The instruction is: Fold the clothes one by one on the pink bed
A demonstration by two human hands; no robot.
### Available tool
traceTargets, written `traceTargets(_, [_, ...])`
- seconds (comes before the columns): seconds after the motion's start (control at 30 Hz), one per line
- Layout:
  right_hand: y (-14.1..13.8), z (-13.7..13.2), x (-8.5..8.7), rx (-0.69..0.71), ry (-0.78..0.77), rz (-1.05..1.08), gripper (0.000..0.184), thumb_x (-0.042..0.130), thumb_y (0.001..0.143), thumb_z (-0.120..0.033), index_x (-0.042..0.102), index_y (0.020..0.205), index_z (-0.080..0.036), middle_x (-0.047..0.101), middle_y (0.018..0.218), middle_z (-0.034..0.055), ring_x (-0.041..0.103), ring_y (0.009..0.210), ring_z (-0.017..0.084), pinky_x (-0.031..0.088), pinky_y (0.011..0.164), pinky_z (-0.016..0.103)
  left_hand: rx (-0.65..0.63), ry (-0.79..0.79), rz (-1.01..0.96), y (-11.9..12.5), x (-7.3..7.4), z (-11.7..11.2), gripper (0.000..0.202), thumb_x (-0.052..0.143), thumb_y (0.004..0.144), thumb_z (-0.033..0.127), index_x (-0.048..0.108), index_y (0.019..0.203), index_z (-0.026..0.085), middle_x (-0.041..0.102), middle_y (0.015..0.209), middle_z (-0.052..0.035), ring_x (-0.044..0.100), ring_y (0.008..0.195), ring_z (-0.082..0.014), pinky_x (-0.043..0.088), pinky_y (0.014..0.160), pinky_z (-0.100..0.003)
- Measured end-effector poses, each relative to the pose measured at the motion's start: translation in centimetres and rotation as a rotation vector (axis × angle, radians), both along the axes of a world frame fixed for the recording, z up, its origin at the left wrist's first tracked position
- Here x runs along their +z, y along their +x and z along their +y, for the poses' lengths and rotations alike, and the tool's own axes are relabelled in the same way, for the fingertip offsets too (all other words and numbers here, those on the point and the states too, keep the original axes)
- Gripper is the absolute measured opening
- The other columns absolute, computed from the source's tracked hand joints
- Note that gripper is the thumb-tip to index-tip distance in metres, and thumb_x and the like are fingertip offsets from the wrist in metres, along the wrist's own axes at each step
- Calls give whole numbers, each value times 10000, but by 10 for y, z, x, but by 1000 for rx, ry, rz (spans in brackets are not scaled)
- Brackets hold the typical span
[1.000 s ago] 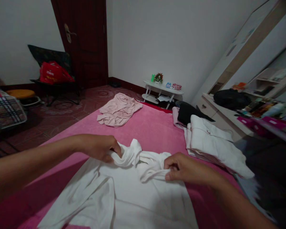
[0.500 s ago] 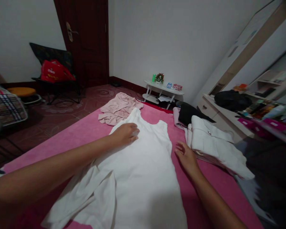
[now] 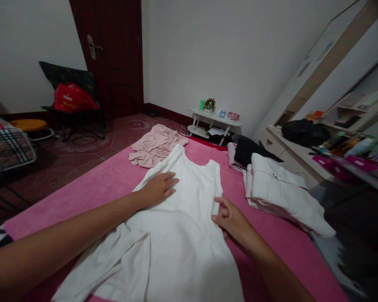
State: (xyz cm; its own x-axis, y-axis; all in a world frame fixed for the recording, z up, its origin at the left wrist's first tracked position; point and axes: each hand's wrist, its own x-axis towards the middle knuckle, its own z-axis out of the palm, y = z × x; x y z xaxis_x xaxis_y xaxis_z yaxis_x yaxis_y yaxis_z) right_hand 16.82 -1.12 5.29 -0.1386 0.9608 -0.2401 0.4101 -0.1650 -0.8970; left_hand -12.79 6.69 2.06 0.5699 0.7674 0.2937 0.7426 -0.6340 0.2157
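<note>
A white sleeveless top [image 3: 182,243] lies spread on the pink bedcover, with its neck and shoulder straps at the far end. My left hand [image 3: 159,188] rests flat on its upper left part, fingers spread. At the right edge, just below the armhole, my right hand [image 3: 231,216] has the fabric between thumb and fingers, and the edge there is slightly folded inward. Some fingertips of that hand are hidden. Loose whitish fabric [image 3: 119,260] is bunched at the lower left of the top. Beyond the left strap lies a crumpled pale pink garment [image 3: 157,142].
Folded white clothes [image 3: 280,184] are stacked at the bed's right edge, with a folded black garment [image 3: 253,151] behind. A small white table [image 3: 216,117] stands past the pink bedcover [image 3: 113,176]. A cluttered dresser [image 3: 290,147] is at right, and a chair holds a red bag [image 3: 74,98].
My right hand has moved left from the bedcover onto the top's right edge and taken hold of it. My left hand has slid slightly left and nearer, its fingers flattening out.
</note>
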Motion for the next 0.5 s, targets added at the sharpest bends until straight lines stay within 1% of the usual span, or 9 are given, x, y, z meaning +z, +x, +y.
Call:
traceTargets(0.1, [0, -16, 5, 44, -129, 84, 770, 680, 663, -437, 318, 1304, -212, 484, 656, -99, 512, 430, 104, 411, 350, 211, -47, -18, -12, -10, 1, -9, 439, 450, 941, 342, 503, 1338, 162, 430, 1436, -154, 400, 1318, -276, 317, 1108, -443])
traceTargets(0.17, [3, -24, 5, 71, -160, 120, 770, 696, 650, -456, 327, 1288, -234, 514, 738, -72, 529, 449, 95, 409, 356, 203, -82, -39, -25, -21, 2, -12, 422, 465, 934, 348, 529, 1313, 174, 449, 1417, -144, 438, 1287, -260, 355, 1085, -400])
traceTargets(0.23, [6, -30, 3, 90, -159, 131, 731, 695, 652, -462, 358, 1257, -230, 528, 792, -50, 529, 454, 86, 392, 363, 199, -69, -53, -49, -33, 5, -9, 369, 475, 923, 315, 572, 1257, 192, 495, 1367, -121, 494, 1228, -234, 406, 1037, -345])
traceTargets(0.3, [6, -33, -2, 84, -127, 124, 687, 678, 666, -456, 389, 1239, -209, 524, 794, -42, 525, 464, 86, 371, 376, 200, 25, -48, -78, -44, 8, -1, 351, 492, 887, 233, 584, 1224, 197, 533, 1310, -103, 542, 1158, -219, 449, 975, -317])
traceTargets(0.37, [3, -34, -8, 64, -61, 86, 643, 646, 701, -442, 414, 1247, -192, 523, 783, -36, 521, 491, 93, 357, 403, 206, 162, -35, -103, -51, 11, 11, 421, 495, 840, 161, 551, 1255, 199, 550, 1275, -95, 575, 1092, -217, 479, 909, -310])
traceTargets(0.43, [-1, -35, -12, 76, 25, -24, 593, 610, 746, -402, 434, 1273, -191, 536, 778, -26, 523, 525, 106, 368, 448, 223, 290, -24, -127, -55, 13, 25, 498, 490, 814, 129, 502, 1308, 193, 549, 1265, -103, 596, 1039, -219, 492, 853, -310])
traceTargets(0.5, [-5, -38, -14, 113, 119, -223, 574, 600, 765, -348, 448, 1300, -208, 579, 813, -1, 561, 599, 144, 427, 534, 264, 356, -13, -138, -54, 15, 36, 548, 501, 802, 124, 467, 1345, 185, 531, 1289, -116, 587, 1058, -230, 483, 849, -311])
